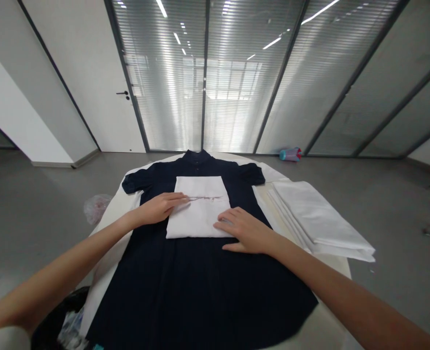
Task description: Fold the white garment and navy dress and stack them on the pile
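A navy short-sleeved polo shirt (196,287) lies spread out, collar facing away from me. On its chest rests a white folded piece (196,221), cloth or paper, I cannot tell which. A thin reddish line crosses its middle. My left hand (162,206) lies over its left side, fingers stretched out flat with the tips near that line. My right hand (242,228) touches the lower right corner, fingers apart and thumb resting over the navy fabric. Neither hand visibly grips anything.
Under the shirt is a white round-edged table (331,311). Folded white cloth (317,218) lies on its right side, overhanging the edge. A clear plastic bag (96,208) and a dark bin bag (60,316) are at the left. A blue-pink object (290,154) lies by the glass wall.
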Motion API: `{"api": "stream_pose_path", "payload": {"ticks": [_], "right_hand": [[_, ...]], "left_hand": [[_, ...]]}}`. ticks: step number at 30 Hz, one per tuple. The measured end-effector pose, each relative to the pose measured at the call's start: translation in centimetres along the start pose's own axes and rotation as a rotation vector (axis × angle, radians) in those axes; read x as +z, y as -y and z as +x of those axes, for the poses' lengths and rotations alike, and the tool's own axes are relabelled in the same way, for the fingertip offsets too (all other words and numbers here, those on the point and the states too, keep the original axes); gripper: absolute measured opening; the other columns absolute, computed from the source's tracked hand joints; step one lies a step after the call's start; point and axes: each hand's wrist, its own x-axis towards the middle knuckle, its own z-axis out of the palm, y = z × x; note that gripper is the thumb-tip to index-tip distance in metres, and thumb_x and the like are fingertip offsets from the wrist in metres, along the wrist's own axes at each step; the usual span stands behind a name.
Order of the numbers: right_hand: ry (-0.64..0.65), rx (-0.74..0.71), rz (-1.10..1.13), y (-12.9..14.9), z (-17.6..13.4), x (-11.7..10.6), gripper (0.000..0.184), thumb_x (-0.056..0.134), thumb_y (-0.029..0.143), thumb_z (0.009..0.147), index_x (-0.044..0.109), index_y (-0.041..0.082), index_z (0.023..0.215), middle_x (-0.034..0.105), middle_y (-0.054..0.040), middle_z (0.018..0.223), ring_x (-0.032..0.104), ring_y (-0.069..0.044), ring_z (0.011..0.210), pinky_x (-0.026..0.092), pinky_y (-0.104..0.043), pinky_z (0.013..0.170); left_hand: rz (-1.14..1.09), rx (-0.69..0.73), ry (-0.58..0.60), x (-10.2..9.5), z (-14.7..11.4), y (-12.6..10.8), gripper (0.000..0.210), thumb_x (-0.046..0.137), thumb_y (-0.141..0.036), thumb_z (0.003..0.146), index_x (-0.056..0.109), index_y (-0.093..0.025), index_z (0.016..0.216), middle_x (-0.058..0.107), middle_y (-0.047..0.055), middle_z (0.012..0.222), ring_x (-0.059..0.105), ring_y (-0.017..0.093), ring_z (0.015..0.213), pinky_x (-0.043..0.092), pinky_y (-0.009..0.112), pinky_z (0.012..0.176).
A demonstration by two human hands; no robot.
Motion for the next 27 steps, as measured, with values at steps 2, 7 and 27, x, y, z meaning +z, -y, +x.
{"api": "stream_pose_path", "payload": {"ticks": [2, 7, 27], "right_hand": [[-0.039, 0.025, -0.072, 0.6, -0.9, 0.5, 0.039, 0.067, 0.037, 0.089, 0.062, 0.016, 0.121, 0.064, -0.0139, 0.117, 0.056, -0.029, 0.108, 0.041, -0.042, 0.093], [-0.155, 0.061, -0.208, 0.7, -0.8, 1.6, 0.011, 0.058, 0.020, 0.091, 0.067, 0.015, 0.094, 0.067, -0.0094, 0.091, 0.058, -0.025, 0.091, 0.039, -0.041, 0.089], [-0.377, 0.195, 0.273, -7.2, 1.4, 4.9, 0.065, 0.070, 0.026, 0.082, 0.047, 0.020, 0.142, 0.054, -0.0151, 0.142, 0.049, -0.030, 0.131, 0.039, -0.048, 0.104]], "left_hand": [[0.040, 0.017, 0.064, -0.3, -1.7, -0.2, 0.075, 0.042, 0.005, 0.080, 0.047, -0.028, 0.147, 0.043, 0.005, 0.155, 0.037, 0.023, 0.145, 0.031, 0.045, 0.119], [0.072, 0.013, 0.146, -1.1, -3.0, -1.0, 0.098, 0.064, -0.005, 0.069, 0.027, -0.028, 0.157, 0.016, 0.008, 0.166, 0.025, 0.032, 0.149, 0.029, 0.047, 0.119], [-0.273, -0.175, -0.244, 1.9, -0.7, 1.7, 0.040, 0.040, -0.031, 0.096, 0.058, -0.018, 0.129, 0.061, 0.011, 0.135, 0.060, 0.026, 0.121, 0.046, 0.037, 0.105]]}}
